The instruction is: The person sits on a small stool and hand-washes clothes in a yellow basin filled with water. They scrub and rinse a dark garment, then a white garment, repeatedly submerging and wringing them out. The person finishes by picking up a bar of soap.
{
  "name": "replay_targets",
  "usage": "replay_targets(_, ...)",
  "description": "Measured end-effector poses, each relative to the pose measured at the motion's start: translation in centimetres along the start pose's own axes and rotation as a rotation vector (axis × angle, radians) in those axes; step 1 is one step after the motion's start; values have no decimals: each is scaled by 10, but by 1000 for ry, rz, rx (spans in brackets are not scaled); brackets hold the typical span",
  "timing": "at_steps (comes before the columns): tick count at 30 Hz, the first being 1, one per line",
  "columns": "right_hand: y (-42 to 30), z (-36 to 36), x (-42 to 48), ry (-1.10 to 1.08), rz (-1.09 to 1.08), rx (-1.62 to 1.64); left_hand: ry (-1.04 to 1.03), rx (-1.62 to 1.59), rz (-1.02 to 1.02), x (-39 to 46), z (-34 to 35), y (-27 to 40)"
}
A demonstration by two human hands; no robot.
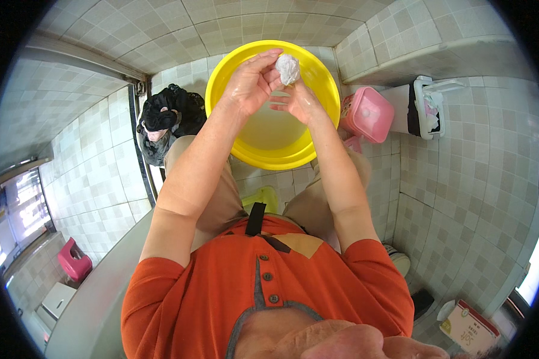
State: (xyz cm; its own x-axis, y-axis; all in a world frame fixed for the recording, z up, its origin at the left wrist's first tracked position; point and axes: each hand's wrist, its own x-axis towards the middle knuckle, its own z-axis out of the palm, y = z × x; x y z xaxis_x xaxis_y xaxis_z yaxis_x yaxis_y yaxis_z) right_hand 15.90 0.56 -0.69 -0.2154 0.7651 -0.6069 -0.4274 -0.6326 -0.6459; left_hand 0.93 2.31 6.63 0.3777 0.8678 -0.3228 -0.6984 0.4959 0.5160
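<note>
A small crumpled white wad (288,69), perhaps wet cloth, is held up over a yellow plastic basin (273,164). My right hand (300,102) has it at the thumb side, while its other fingers spread to the left. Beside the wad, my left hand (254,83) is cupped, its fingertips close to or touching the left side. Whether those fingers also grip it is hard to tell. Both hands look wet. Cloudy water (271,128) lies in the bottom of the basin, between my knees.
Dark clothes (164,114) are heaped left of the basin. On the right stand a pink lidded bin (372,114) and a white bin (397,107) with waste in it. Beneath me is a green plastic stool (267,197). Tiled walls (260,27) close in the space.
</note>
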Motion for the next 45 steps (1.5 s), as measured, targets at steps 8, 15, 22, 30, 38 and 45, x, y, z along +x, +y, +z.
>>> replay_targets(8, -8, -14, 4, -114, -173, 10, 181, 86, -88, 7, -12, -4)
replay_targets(15, -36, -5, -15, 22, -406, 101, 419, 502, 198, 20, -23, -15)
replay_targets(22, 2, 75, -53, 257, -1335, -909, 587, 591, 381, 30, -27, -45)
replay_targets(30, -11, 51, -13, 597, -1011, -990, 262, 770, 93, 31, -40, -67)
replay_targets(38, 5, 69, -36, 255, -1363, -1065, 306, 611, -40, -5, -7, -40)
replay_targets(45, -10, 77, -55, 303, -1350, -983, 379, 505, -38, 8, -16, -48)
